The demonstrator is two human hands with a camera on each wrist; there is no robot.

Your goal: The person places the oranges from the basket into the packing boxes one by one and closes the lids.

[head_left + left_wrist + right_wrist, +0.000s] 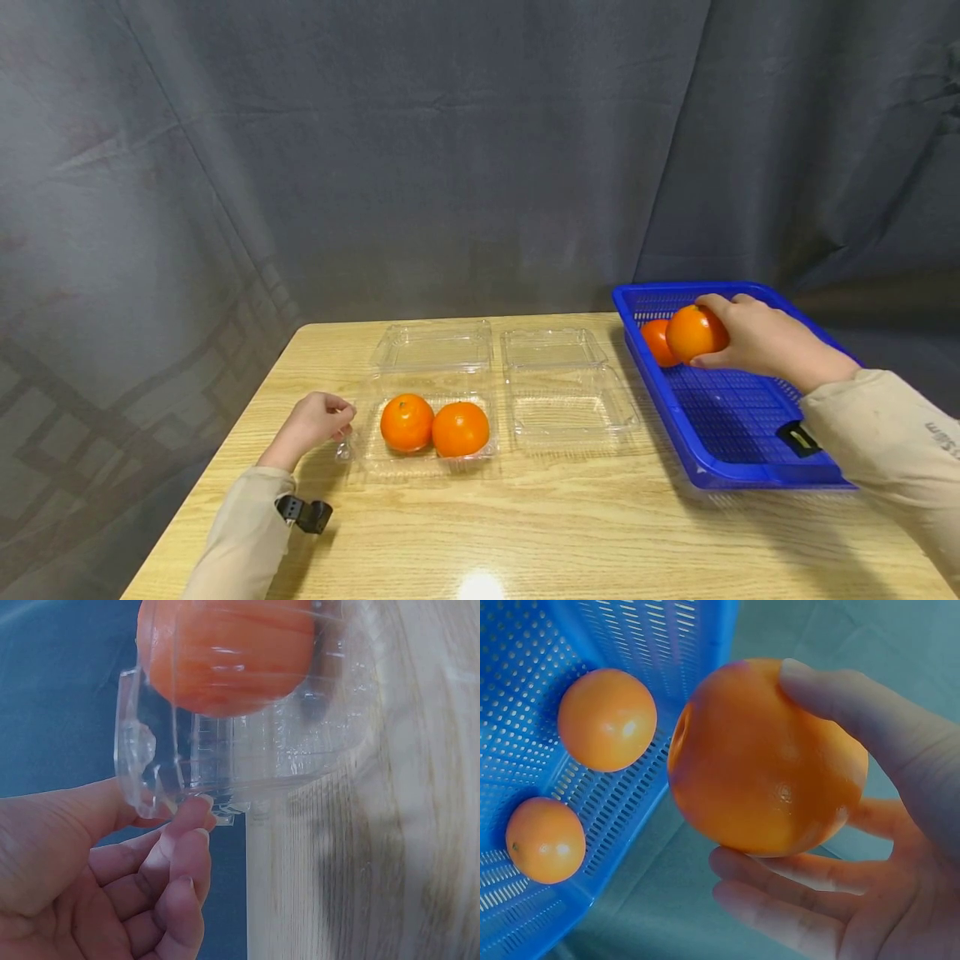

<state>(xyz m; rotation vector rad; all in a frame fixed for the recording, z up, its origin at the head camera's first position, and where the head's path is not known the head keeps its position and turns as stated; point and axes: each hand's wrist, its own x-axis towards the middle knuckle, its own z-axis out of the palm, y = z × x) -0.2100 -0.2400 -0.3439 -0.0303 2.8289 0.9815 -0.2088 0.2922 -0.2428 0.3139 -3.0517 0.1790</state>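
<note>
A: Gripping what with the right hand [765, 340]?

B: Gripping an orange [761, 761], with the thumb on one side and fingers on the other.

A: Held where?

B: Raised at the basket [720, 408], toward its far left part by the head view. Seen from the right wrist in front of the basket's edge, apart from two more inside.

A: Lying how, inside?

B: From the right wrist, lying apart from each other: an upper orange [607, 720], nearer to the gripped one, and a lower orange [546, 840], farther off. From the head, seeing one just behind the gripped orange.

A: Doing what with the left hand [311, 423]?

B: Pinching the left box [408, 467] by its left edge, with the thumb behind the see-through plastic and fingertips in front.

A: Holding anything in that box?

B: Yes, holding a left orange [407, 422] and a right orange [461, 430], side by side, seemingly touching.

A: Standing open?

B: Open, with the left lid [431, 346] laid back toward the dark curtain [465, 167]. Flanked just to the right by the right box [566, 414], open likewise, with the right lid [553, 348] at the back.

A: Resting on what?

B: On a wood-grained table [540, 533], with the basket along the right side. Reaching in over it with beige sleeves [243, 533], left and right.
</note>
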